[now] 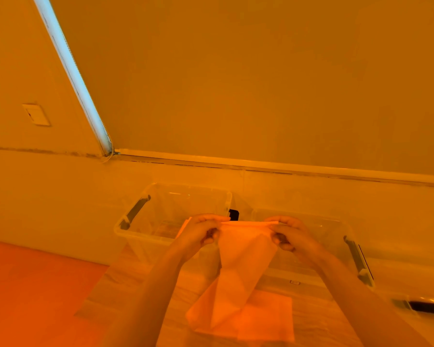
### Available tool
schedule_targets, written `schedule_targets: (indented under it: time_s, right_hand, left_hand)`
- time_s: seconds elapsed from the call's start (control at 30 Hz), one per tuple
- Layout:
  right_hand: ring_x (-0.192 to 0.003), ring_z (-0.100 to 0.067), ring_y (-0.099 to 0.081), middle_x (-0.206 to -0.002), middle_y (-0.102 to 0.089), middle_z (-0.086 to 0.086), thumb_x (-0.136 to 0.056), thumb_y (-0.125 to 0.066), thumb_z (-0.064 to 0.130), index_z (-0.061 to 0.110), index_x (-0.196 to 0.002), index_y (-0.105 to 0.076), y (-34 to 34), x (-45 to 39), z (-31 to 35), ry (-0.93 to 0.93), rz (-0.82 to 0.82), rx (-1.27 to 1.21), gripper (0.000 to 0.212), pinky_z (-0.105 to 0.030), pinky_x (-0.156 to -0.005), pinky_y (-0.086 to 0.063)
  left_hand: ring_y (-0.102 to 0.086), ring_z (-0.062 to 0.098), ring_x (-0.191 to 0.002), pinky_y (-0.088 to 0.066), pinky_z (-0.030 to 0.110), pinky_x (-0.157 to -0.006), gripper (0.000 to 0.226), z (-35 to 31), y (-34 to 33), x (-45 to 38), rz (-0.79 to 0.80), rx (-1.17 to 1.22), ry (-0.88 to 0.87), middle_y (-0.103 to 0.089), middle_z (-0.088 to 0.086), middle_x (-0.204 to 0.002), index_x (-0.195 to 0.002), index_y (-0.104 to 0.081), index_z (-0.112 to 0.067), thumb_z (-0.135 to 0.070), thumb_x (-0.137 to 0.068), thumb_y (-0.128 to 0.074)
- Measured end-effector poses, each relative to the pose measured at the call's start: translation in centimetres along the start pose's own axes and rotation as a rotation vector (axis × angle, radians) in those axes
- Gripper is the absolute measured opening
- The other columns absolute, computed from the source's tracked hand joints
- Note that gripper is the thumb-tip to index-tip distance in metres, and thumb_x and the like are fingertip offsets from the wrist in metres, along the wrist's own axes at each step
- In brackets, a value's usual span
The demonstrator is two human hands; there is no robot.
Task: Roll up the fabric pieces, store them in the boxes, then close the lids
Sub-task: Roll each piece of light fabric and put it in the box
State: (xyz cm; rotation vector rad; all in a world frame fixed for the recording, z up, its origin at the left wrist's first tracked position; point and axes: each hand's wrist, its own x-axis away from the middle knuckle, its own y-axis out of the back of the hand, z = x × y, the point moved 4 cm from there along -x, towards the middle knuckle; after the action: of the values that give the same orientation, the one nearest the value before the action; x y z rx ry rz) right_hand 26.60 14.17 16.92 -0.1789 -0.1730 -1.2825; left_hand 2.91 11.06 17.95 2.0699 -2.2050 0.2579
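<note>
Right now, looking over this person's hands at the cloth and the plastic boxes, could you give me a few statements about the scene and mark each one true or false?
1. Both the left hand and the right hand pinch the top edge of the fabric piece. True.
2. The left box has its lid on. False: it stands open.
3. The fabric is already rolled up. False: it hangs down flat.
4. A second clear box stands to the right. True.
</note>
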Motion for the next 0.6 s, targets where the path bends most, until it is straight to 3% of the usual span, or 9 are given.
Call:
schedule_targets:
  time_s: [0.07, 0.17, 0.27, 0.43, 0.6]
  right_hand:
    - [-0.041, -0.007, -0.043, -0.056, -0.057, -0.005, -0.093, -0.05, -0.003, 0.003, -0.106, -0.064, 0.0, 0.2, 0.2, -0.023, -0.001, -0.078, 0.02, -0.015, -0.032, -0.021]
    - [-0.042, -0.005, -0.04, -0.061, -0.057, -0.006, -0.092, -0.057, 0.006, 0.006, -0.105, -0.067, -0.1, 0.7, 0.7, 0.004, 0.016, -0.007, 0.016, -0.015, -0.035, -0.022]
    - [-0.041, -0.004, -0.04, -0.065, -0.057, -0.007, -0.093, -0.056, 0.007, 0.011, -0.106, -0.066, 0.1, 1.1, 0.9, 0.019, 0.015, 0.042, 0.016, -0.015, -0.036, -0.024]
    - [-0.04, -0.001, -0.038, -0.069, -0.06, -0.006, -0.093, -0.058, 0.006, 0.009, -0.111, -0.066, 0.5, 0.6, 0.1, -0.006, 0.02, 0.079, 0.02, -0.013, -0.035, -0.025]
    - [-0.039, -0.003, -0.041, -0.057, -0.058, 0.0, -0.095, -0.056, 0.01, 0.003, -0.109, -0.065, 0.4, 0.2, 0.0, -0.002, 0.004, 0.104, 0.018, -0.014, -0.034, -0.025]
  left_hand:
    - [-0.043, 0.011, -0.053, -0.027, 0.025, -0.05, 0.019, 0.0, 0.2, 0.0, 0.009, -0.065, -0.028, -0.053, 0.002, -0.058, -0.097, -0.074, -0.014, -0.012, -0.094, -0.055]
    - [-0.046, 0.01, -0.056, -0.038, 0.025, -0.056, 0.017, 0.0, 0.6, 0.2, 0.007, -0.135, -0.063, -0.054, -0.002, -0.059, -0.101, -0.072, -0.019, -0.012, -0.092, -0.06]
    - [-0.045, 0.009, -0.055, -0.038, 0.023, -0.053, 0.025, 0.0, 0.5, 0.1, 0.037, -0.155, -0.063, -0.05, -0.001, -0.06, -0.11, -0.067, -0.024, -0.01, -0.09, -0.063]
    - [-0.045, 0.007, -0.051, -0.034, 0.015, -0.045, 0.021, -0.1, 0.8, 0.0, -0.016, -0.256, -0.044, -0.054, 0.006, -0.062, -0.11, -0.068, -0.003, -0.011, -0.091, -0.062]
    - [-0.046, 0.007, -0.048, -0.032, 0.018, -0.045, 0.016, -0.1, 0.6, 0.0, -0.028, -0.277, -0.046, -0.054, 0.002, -0.058, -0.106, -0.069, -0.015, -0.017, -0.093, -0.059]
